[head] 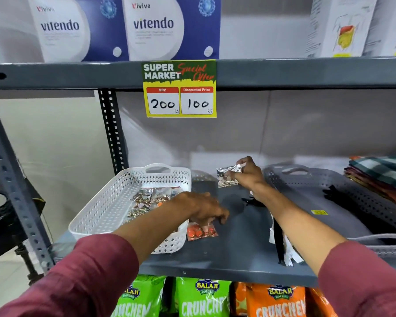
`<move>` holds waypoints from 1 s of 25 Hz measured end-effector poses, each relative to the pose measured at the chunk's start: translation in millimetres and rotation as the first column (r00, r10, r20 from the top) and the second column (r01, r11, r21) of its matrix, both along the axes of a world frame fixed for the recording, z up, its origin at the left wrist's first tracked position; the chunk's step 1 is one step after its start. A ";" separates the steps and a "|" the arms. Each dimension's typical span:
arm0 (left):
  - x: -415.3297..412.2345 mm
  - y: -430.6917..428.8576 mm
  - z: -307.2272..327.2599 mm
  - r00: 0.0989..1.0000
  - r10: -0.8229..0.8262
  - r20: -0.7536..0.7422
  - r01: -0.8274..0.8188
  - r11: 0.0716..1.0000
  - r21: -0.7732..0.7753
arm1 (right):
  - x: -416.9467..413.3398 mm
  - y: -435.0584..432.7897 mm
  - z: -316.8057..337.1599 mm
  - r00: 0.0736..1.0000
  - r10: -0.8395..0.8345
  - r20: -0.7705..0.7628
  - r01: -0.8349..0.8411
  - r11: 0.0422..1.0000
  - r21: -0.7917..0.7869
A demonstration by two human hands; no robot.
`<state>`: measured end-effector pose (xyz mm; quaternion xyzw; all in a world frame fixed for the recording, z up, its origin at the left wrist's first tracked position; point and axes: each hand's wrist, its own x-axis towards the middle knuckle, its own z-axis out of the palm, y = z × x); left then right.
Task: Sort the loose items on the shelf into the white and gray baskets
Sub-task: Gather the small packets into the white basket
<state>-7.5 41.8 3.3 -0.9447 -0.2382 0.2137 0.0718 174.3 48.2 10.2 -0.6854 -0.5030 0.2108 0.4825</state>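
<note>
A white basket (105,202) sits at the left of the grey shelf (226,255) and holds several clear packets of small shiny pieces (146,197). A gray basket (306,179) stands at the right with black items (343,200) inside. My left hand (204,210) reaches down onto a clear packet of orange beads (201,232) lying by the white basket's near right corner, fingertips touching it. My right hand (247,173) is raised at the back between the baskets, pinching a clear packet of silvery pieces (226,176). A black item (252,201) and a black-and-white packet (281,245) lie under my right forearm.
Folded checked cloths (384,177) are stacked at the far right. A yellow price sign (180,88) hangs from the upper shelf edge, with blue-white boxes (151,26) above. Green and orange wafer bags (204,298) fill the shelf below. A perforated upright (9,179) stands at left.
</note>
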 end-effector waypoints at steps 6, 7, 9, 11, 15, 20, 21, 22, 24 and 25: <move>-5.5 -1.1 13.4 0.993 -0.005 0.119 0.016 0.996 -0.092 | -12.7 5.3 17.4 0.984 0.037 -0.173 -0.015 0.992 0.123; -8.0 0.1 14.7 0.994 0.018 0.105 -0.004 0.992 -0.126 | -15.2 6.6 19.6 0.983 0.046 -0.177 -0.022 0.991 0.133; -10.6 3.5 13.5 0.995 0.078 0.065 -0.064 0.979 -0.192 | -20.4 7.3 22.6 0.984 0.057 -0.172 -0.031 0.988 0.148; -8.0 3.6 11.0 0.996 0.084 -0.004 -0.084 0.983 -0.166 | -23.3 7.7 23.5 0.982 0.070 -0.174 -0.043 0.988 0.151; -5.2 -0.6 5.8 0.995 0.087 0.048 -0.077 0.979 -0.189 | -26.5 5.7 23.1 0.977 0.086 -0.196 -0.060 0.989 0.137; -39.7 10.7 41.4 0.643 0.266 0.718 -0.125 0.962 -0.244 | -31.8 3.3 26.6 0.940 0.081 -0.330 -0.047 0.993 0.108; -53.5 16.9 47.9 0.525 0.315 0.791 -0.211 0.948 -0.238 | -36.1 5.2 27.7 0.932 0.072 -0.356 -0.038 0.994 0.102; -69.7 24.2 52.3 0.412 0.382 0.827 -0.321 0.910 -0.261 | -42.5 7.6 29.0 0.933 0.057 -0.356 -0.022 0.995 0.100; -108.0 38.7 50.3 0.158 0.573 0.804 -0.476 0.757 -0.447 | -59.5 11.6 30.7 0.952 0.055 -0.301 -0.026 0.994 0.102; -126.8 43.4 44.7 0.030 0.662 0.749 -0.502 0.658 -0.561 | -70.1 12.9 30.6 0.960 0.084 -0.269 -0.061 0.994 0.092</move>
